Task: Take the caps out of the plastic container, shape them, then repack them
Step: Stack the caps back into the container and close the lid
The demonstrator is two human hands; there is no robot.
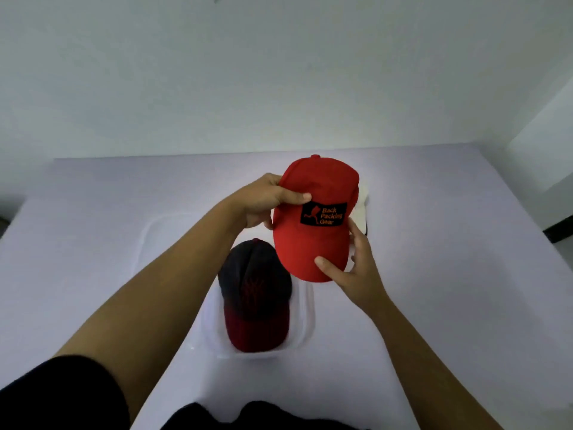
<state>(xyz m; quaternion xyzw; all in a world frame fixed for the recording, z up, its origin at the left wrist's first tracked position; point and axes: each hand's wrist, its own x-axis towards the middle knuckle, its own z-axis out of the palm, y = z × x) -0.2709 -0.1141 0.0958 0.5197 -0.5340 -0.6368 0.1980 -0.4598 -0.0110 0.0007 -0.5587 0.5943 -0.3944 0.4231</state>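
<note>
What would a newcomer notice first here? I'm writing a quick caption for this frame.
The bright red cap with a black "Back Packing Gear" patch, held up mid-frame over the table by the left hand at its crown and the right hand at its brim. Below it, a dark cap with a maroon brim sits in the clear plastic container.

Both arms extended forward, forearms bare. Left hand (pixel 263 201) pinching, thumb on top. Right hand (pixel 356 268) gripping, thumb forward.
</note>
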